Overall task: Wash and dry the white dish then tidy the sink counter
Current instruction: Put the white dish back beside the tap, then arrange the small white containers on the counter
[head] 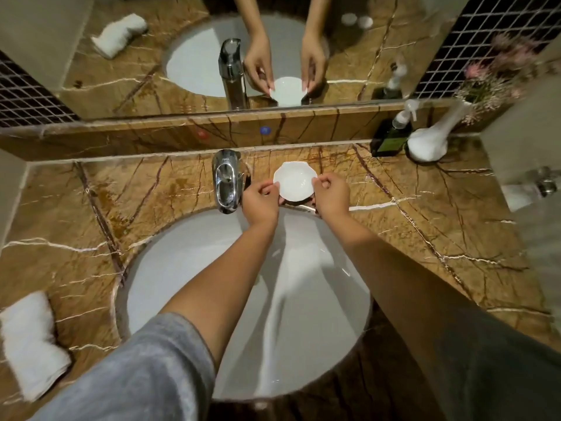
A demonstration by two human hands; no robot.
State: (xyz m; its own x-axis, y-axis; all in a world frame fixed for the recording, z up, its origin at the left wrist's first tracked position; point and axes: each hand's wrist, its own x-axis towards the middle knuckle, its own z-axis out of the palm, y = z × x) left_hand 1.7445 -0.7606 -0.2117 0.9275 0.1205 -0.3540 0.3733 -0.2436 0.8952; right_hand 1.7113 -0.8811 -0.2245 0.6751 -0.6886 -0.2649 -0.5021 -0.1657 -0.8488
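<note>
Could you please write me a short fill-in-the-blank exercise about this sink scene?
1. Both hands, left hand and right hand, hold the white ____ by its rim.
2. The dish is just to the right of the chrome ____.
3. The folded white towel lies on the counter to the ____ of the basin.
4. The white vase stands beside a dark ____.

Missing words: dish; faucet; left; bottle

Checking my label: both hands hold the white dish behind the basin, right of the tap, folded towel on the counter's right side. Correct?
One error: the head view shows the folded towel on the counter's left side. The rest holds: both hands, left and right, hold the white dish right of the tap.
</note>
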